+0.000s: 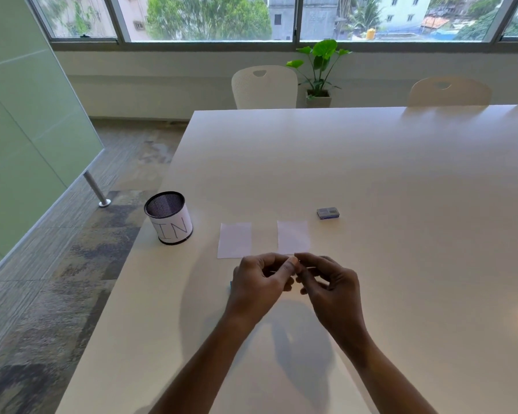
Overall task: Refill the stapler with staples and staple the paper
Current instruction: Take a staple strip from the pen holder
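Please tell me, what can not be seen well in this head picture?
1. Head view: the left hand covers what lies under it; only a blue sliver shows, perhaps the stapler.
2. Head view: the thin pale item pinched between the left hand and the right hand is too small and blurred to name.
3. Head view: the print on the small box is too small to read.

Table (371,162): 2 papers (234,240), cup (169,218), perhaps staple box (328,213).
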The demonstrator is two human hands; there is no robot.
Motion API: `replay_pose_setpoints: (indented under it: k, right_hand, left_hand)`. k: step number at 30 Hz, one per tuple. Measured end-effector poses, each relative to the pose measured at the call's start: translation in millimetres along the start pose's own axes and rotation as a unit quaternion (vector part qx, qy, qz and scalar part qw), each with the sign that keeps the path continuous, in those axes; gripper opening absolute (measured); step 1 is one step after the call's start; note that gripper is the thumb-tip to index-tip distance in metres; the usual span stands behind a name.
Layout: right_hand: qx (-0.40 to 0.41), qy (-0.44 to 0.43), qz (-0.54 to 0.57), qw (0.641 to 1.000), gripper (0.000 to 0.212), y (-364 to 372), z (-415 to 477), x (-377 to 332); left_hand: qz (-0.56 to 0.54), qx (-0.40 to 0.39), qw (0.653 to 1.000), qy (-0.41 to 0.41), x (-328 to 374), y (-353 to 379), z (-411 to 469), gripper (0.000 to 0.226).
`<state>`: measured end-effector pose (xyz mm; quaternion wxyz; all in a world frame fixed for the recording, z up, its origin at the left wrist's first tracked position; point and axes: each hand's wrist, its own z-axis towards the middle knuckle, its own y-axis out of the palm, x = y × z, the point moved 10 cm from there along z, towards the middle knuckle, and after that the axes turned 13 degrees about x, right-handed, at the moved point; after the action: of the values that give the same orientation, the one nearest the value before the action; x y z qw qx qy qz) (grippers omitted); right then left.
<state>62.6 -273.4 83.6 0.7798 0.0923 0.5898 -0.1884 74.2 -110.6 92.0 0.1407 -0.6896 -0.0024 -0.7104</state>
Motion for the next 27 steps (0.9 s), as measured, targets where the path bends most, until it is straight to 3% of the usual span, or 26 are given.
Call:
replay_pose_setpoints:
  k: [7,11,14,19,23,27]
  right_hand:
    - [-0.028,-0.047,-0.073,0.996,0.025,24.8,7.2,-15.8]
    - [-0.040,-0.085,-0.092,0.991,0.023,44.0,15.9,-32.3]
    - [-0.051,-0.083,-0.066,0.993,0.016,61.1,27.5,-42.0]
    - [-0.091,-0.092,-0.006,0.992,0.013,104.6,51.8,-69.5]
    - [-0.125,-0.101,0.011,0.987,0.014,148.0,71.0,-86.7]
    - [-0.139,-0.093,0.007,0.986,0.011,193.9,84.2,-87.5]
  left_hand:
    - [-0.053,0.070,0.995,-0.042,-11.9,-24.6,6.7,0.008]
    - [-0.063,0.098,0.993,-0.025,-10.3,-41.0,16.7,0.008]
    - [-0.062,0.143,0.988,-0.002,-11.2,-60.5,32.2,0.021]
    - [0.171,0.273,0.938,0.127,-20.7,-114.7,60.4,0.023]
    - [0.317,0.234,0.911,0.121,-60.8,-118.1,77.0,0.029]
    - [0.374,0.223,0.891,0.126,-79.6,-112.3,77.5,0.040]
